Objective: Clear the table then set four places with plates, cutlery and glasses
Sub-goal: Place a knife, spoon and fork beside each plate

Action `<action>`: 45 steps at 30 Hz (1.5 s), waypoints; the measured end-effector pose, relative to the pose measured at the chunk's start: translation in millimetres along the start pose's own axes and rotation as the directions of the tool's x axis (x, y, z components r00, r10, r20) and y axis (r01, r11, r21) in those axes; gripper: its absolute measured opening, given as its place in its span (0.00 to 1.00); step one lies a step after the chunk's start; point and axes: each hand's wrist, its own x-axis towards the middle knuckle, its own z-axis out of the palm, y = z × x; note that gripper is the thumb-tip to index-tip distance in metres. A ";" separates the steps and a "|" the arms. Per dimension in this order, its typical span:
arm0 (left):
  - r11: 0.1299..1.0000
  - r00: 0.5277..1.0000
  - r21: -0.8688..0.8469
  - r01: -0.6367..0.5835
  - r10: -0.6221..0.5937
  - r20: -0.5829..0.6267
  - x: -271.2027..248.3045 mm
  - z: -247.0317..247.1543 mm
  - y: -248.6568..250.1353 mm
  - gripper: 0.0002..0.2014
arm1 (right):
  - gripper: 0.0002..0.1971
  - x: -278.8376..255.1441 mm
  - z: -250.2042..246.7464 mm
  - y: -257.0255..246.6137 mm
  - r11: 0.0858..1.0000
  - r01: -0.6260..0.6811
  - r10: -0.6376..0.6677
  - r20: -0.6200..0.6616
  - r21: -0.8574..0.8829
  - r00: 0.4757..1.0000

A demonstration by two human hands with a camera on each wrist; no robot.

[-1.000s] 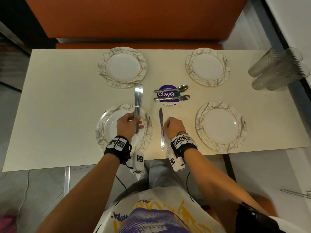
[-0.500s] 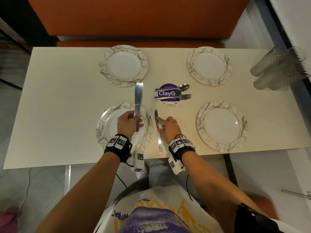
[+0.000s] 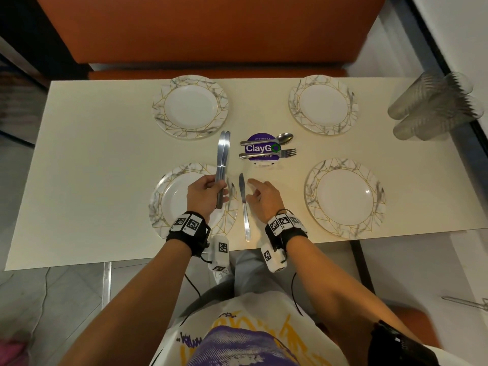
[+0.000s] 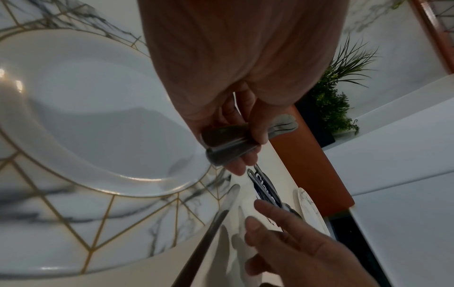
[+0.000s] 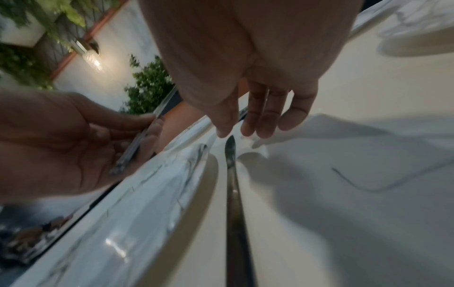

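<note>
Marble-rimmed plates sit at all four places: near left point(image 3: 161, 207), near right point(image 3: 344, 198), far left point(image 3: 190, 107) and far right point(image 3: 323, 104). My left hand point(image 3: 207, 192) point(image 4: 236, 139) hovers over the near left plate and grips a bundle of knives point(image 3: 223, 159) by their handles point(image 4: 228, 144), blades pointing away. One knife point(image 3: 244, 207) point(image 5: 232, 184) point(image 4: 209, 233) lies flat on the table just right of that plate. My right hand point(image 3: 260, 195) point(image 5: 258, 120) hangs beside its blade with fingers relaxed, holding nothing.
A spoon point(image 3: 266, 140) and a fork point(image 3: 268, 154) lie across a purple ClayGo disc point(image 3: 261, 148) at the table's centre. Clear plastic cups point(image 3: 433, 107) lie stacked on their sides at the far right edge. An orange bench point(image 3: 198, 30) runs behind the table.
My right hand has let go of the single knife, which now lies straight beside the near left plate, and its fingers have spread. The left hand keeps its knives.
</note>
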 end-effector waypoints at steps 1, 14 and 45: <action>1.000 1.000 0.005 -0.001 0.001 0.017 -1.8 3.2 1.4 0.06 | 0.21 0.1 -5.0 -1.4 0.999 -0.012 0.014 -0.040 0.051 0.999; 0.987 0.959 0.136 -0.080 0.039 0.282 -25.1 98.1 21.4 0.06 | 0.09 11.9 -107.0 -4.7 0.945 0.010 0.079 -0.260 0.327 0.962; 0.996 0.995 0.024 0.081 -0.082 0.051 -58.8 358.9 -20.4 0.16 | 0.05 1.1 -302.3 303.9 0.917 -0.399 0.399 -0.001 -0.004 0.917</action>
